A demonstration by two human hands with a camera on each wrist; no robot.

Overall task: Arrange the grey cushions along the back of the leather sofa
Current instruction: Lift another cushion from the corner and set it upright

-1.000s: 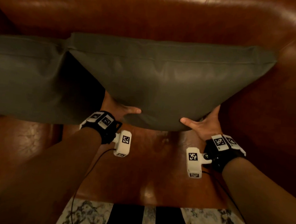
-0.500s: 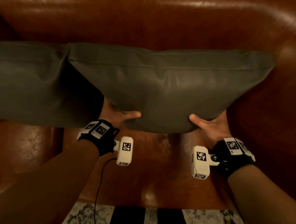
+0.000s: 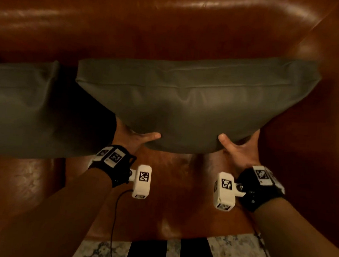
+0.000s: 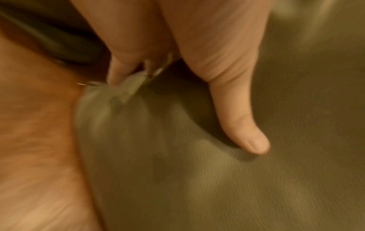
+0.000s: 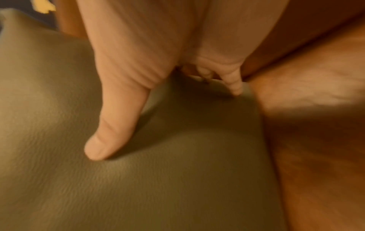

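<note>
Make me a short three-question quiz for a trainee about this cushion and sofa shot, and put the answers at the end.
1. True or false: both hands grip the same cushion.
2. Where does the other cushion sit: A) left of the held one, B) right of it, C) on the rug?
3. Which digit of the left hand and right hand lies on the cushion's near face?

Key: 1 true. 2 A. 3 the thumb; the other fingers go underneath, against the sofa side.
</note>
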